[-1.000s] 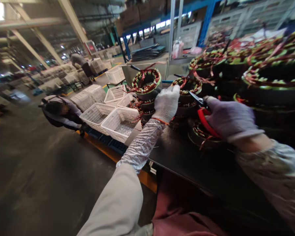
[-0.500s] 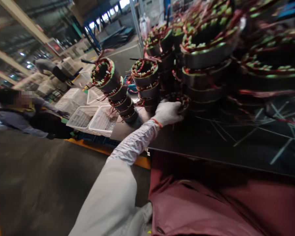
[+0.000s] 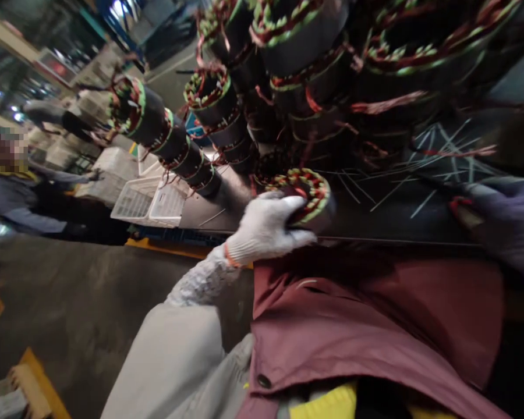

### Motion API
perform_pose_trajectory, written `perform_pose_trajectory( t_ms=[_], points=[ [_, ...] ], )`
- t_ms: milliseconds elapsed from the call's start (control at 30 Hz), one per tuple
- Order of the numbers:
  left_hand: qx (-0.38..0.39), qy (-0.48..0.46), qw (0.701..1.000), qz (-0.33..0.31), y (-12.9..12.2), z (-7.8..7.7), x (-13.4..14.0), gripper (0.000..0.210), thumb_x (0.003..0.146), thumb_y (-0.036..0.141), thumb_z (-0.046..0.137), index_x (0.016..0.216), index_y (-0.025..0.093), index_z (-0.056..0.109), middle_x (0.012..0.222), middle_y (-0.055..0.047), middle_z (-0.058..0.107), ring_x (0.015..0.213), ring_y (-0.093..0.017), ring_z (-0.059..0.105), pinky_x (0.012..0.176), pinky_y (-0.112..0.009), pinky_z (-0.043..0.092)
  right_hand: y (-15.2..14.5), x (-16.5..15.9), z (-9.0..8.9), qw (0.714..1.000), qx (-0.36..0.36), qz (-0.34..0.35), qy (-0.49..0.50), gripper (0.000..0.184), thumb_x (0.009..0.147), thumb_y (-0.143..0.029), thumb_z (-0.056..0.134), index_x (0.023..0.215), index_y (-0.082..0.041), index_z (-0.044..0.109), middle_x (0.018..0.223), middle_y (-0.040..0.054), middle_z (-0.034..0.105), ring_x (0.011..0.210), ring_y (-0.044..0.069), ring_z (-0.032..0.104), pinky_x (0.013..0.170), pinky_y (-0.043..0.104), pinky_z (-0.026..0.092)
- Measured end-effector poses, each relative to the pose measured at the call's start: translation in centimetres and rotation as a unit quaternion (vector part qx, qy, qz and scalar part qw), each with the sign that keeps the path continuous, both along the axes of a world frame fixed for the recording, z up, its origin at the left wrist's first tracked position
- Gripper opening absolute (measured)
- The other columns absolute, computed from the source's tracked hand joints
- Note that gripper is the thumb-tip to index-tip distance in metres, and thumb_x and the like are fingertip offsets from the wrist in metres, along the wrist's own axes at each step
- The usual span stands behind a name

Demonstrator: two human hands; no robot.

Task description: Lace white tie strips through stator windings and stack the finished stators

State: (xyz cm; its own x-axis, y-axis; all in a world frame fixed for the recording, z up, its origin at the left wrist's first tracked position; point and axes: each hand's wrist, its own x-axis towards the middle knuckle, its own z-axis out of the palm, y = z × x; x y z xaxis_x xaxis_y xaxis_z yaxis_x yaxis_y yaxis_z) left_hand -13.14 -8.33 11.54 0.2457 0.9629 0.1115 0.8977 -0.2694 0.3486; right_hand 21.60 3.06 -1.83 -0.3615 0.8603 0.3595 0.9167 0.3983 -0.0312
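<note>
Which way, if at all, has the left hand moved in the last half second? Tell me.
Yes. Against the table, the left hand has moved toward the near edge, which it now overlaps in view.

Head camera looks forward and down

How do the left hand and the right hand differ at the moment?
Glove: the left hand wears white; the right hand wears a purplish one.
Hold: the left hand grips a wire-wound ring; the right hand appears to hold a red-handled tool, too blurred to identify.
View: the left hand shows whole; the right hand is cut off by the picture's right edge.
Shared: both are gloved.
</note>
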Motion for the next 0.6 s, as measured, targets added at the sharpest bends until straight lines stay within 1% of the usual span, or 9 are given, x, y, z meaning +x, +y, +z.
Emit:
perform_pose_trajectory(
  t_ms=[67, 133, 200, 300, 400, 467, 500, 533, 600],
  points=[
    [-0.064, 0.059, 0.996, -0.025, 1.1, -2.7, 2.8, 0.044, 0.079, 0.049, 0.071, 0.108, 0.017, 0.069, 0.101, -0.007, 0.074, 0.098, -0.024, 0.068, 0.093, -0.035, 0.053, -3.2, -2.7, 1.4, 0.996, 0.080, 0.046, 0.013, 0.057, 0.100, -0.056, 0.030, 0.120, -0.018, 0.068, 0.115, 0.0176, 0.069, 0.089, 0.020, 0.067, 0.058, 0.035, 0.039],
    [-0.104, 0.103, 0.989, -0.028, 2.5, -4.9, 5.0, 0.043, 0.082, 0.049, 0.067, 0.109, 0.015, 0.068, 0.094, -0.008, 0.074, 0.096, -0.026, 0.069, 0.100, -0.039, 0.050, -6.3, -5.5, 1.9, 0.974, 0.160, 0.157, 0.042, 0.035, 0.096, -0.041, 0.053, 0.122, -0.022, 0.066, 0.121, 0.0120, 0.068, 0.100, 0.016, 0.067, 0.067, 0.029, 0.047],
    [-0.124, 0.105, 0.986, -0.021, 3.3, -6.1, 5.9, 0.042, 0.085, 0.045, 0.064, 0.114, 0.015, 0.066, 0.093, -0.008, 0.075, 0.100, -0.026, 0.069, 0.108, -0.041, 0.045, -8.0, -7.9, 1.6, 0.954, 0.209, 0.209, 0.041, 0.031, 0.092, -0.034, 0.061, 0.122, -0.024, 0.065, 0.121, 0.0099, 0.068, 0.099, 0.015, 0.067, 0.066, 0.025, 0.048],
    [-0.114, -0.023, 0.991, -0.067, 3.5, -6.4, 3.8, 0.050, 0.088, 0.040, 0.061, 0.134, 0.019, 0.055, 0.119, -0.007, 0.072, 0.118, -0.023, 0.063, 0.111, -0.036, 0.044, -8.0, -9.9, 0.6, 0.955, 0.228, 0.185, 0.035, 0.036, 0.093, -0.036, 0.060, 0.124, -0.018, 0.063, 0.117, 0.0140, 0.068, 0.089, 0.017, 0.067, 0.056, 0.025, 0.043],
    [-0.009, -0.156, 0.987, -0.049, 2.9, -5.8, 0.2, 0.048, 0.096, 0.031, 0.049, 0.143, 0.022, 0.046, 0.140, -0.006, 0.060, 0.127, -0.020, 0.058, 0.111, -0.034, 0.044, -7.1, -10.7, -0.2, 0.960, 0.229, 0.151, 0.058, 0.055, 0.089, -0.043, 0.065, 0.136, -0.014, 0.054, 0.119, 0.0181, 0.063, 0.101, 0.021, 0.065, 0.066, 0.026, 0.050],
    [0.036, -0.122, 0.991, -0.035, 2.7, -5.7, -1.2, 0.044, 0.096, 0.028, 0.048, 0.140, 0.021, 0.050, 0.140, -0.008, 0.060, 0.130, -0.021, 0.055, 0.114, -0.037, 0.040, -7.1, -11.2, -0.6, 0.955, 0.247, 0.150, 0.071, 0.068, 0.084, -0.048, 0.070, 0.142, -0.019, 0.049, 0.128, 0.0202, 0.057, 0.119, 0.027, 0.058, 0.084, 0.032, 0.053],
    [0.034, -0.073, 0.995, -0.059, 2.8, -5.7, -1.3, 0.044, 0.095, 0.029, 0.052, 0.139, 0.020, 0.052, 0.141, -0.009, 0.059, 0.133, -0.022, 0.052, 0.116, -0.040, 0.037, -7.3, -11.7, -0.7, 0.953, 0.250, 0.154, 0.078, 0.068, 0.082, -0.049, 0.071, 0.142, -0.022, 0.051, 0.133, 0.0205, 0.054, 0.125, 0.030, 0.054, 0.091, 0.038, 0.053],
    [0.018, -0.015, 0.995, -0.102, 3.0, -5.9, -1.2, 0.046, 0.093, 0.032, 0.057, 0.137, 0.020, 0.054, 0.142, -0.010, 0.058, 0.136, -0.025, 0.048, 0.118, -0.044, 0.034, -7.4, -12.2, -0.8, 0.954, 0.239, 0.156, 0.093, 0.062, 0.082, -0.048, 0.072, 0.137, -0.026, 0.056, 0.135, 0.0192, 0.053, 0.128, 0.032, 0.051, 0.096, 0.043, 0.051],
    [-0.023, 0.096, 0.978, -0.184, 3.8, -6.2, -0.4, 0.047, 0.089, 0.034, 0.064, 0.134, 0.019, 0.058, 0.140, -0.012, 0.059, 0.139, -0.029, 0.045, 0.120, -0.051, 0.027, -7.5, -13.3, -0.8, 0.961, 0.154, 0.145, 0.176, 0.036, 0.085, -0.044, 0.068, 0.117, -0.028, 0.069, 0.130, 0.0145, 0.060, 0.125, 0.032, 0.054, 0.101, 0.048, 0.048]
  ],
)
